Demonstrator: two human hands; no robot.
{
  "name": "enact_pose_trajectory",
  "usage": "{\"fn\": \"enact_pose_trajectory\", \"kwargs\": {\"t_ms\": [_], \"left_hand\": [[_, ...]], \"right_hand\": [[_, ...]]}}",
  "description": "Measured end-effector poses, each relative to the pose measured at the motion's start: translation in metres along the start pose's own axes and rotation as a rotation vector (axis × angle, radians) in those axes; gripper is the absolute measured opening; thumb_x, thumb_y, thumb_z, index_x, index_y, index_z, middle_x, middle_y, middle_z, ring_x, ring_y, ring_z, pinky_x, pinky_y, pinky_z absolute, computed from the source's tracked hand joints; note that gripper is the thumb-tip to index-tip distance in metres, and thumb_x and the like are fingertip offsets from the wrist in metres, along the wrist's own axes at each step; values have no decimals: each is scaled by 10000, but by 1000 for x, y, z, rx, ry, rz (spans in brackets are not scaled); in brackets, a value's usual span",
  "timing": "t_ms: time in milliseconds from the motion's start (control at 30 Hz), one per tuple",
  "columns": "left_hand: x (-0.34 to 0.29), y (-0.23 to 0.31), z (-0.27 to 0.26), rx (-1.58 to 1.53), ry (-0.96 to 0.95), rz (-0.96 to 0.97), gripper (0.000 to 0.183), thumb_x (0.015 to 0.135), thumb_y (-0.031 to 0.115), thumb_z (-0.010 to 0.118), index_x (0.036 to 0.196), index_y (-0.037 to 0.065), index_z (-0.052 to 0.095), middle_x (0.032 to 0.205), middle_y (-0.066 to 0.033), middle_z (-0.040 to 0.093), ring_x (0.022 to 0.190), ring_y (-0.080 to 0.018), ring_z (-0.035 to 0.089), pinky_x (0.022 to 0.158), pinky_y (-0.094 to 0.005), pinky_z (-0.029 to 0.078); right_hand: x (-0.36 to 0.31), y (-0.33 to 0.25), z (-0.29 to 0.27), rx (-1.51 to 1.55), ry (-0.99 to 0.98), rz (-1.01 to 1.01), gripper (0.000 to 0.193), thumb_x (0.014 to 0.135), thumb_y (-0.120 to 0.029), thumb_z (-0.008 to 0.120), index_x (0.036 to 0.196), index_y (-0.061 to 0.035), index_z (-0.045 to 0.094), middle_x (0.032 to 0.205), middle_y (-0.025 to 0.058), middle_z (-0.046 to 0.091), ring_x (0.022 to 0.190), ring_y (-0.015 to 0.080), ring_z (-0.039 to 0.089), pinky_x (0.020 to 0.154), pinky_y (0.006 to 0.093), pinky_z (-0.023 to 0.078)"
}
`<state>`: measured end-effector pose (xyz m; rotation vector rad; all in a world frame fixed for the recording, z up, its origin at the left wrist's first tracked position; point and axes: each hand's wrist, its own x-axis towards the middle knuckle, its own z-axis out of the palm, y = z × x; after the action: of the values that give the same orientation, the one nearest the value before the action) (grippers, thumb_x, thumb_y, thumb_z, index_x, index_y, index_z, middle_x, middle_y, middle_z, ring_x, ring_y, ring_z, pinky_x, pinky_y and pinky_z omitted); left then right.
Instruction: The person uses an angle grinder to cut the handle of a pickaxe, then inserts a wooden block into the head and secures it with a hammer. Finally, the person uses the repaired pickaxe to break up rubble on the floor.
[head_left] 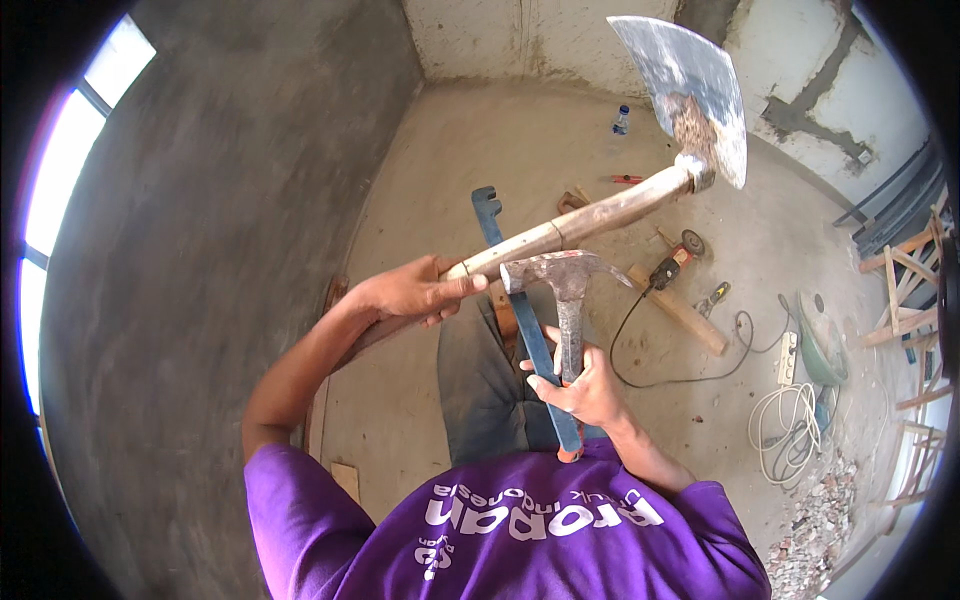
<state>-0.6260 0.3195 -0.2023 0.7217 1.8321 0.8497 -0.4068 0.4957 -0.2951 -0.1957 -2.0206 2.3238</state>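
A hoe point(600, 217) with a wide metal blade and a long wooden handle slants up to the far right. My left hand point(408, 291) is closed round its handle, and the lower end of the handle runs back along my left forearm. In my right hand point(588, 388) are a hammer point(568, 272) and a flat blue metal bar point(532, 340) with a notched far end, like a rebar bender. The hammer stands head up, its curved pointed end to the right. The bar passes behind the hoe handle, and its near end reaches my shirt.
On the floor to the right lie an angle grinder point(676, 262) with its cable, a wooden plank point(682, 310), a power strip point(788, 356) and a coiled white cord point(785, 430). A bottle point(621, 121) stands near the far wall. Rubble point(815, 520) lies at lower right; a grey wall point(220, 200) rises at left.
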Motion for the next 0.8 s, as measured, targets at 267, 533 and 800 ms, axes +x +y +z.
{"fn": "enact_pose_trajectory", "kwargs": {"t_ms": [267,533,800], "left_hand": [[21,-26,-12,-366,-256,-117,615,931,632,482,1176,71,542,612,24,432,476,-85,443,409,-242,389],[42,-71,-8,-884,-493,-99,553,964,607,422,1110,77,486,536,34,396,373,-41,378,313,-208,327],[27,-50,-10,-535,-260,-57,581,952,621,440,1080,57,500,545,22,411,407,-66,407,359,-235,360]], "right_hand": [[1,1,9,3,4,-28,601,812,1,703,1349,96,450,757,-24,564,893,105,672,693,237,526],[1,9,1,110,-22,-164,512,871,12,639,1343,100,463,782,-7,589,858,82,648,721,240,534],[7,21,-4,258,1,-229,104,870,9,646,867,7,542,1195,206,613,912,164,683,706,281,547]]}}
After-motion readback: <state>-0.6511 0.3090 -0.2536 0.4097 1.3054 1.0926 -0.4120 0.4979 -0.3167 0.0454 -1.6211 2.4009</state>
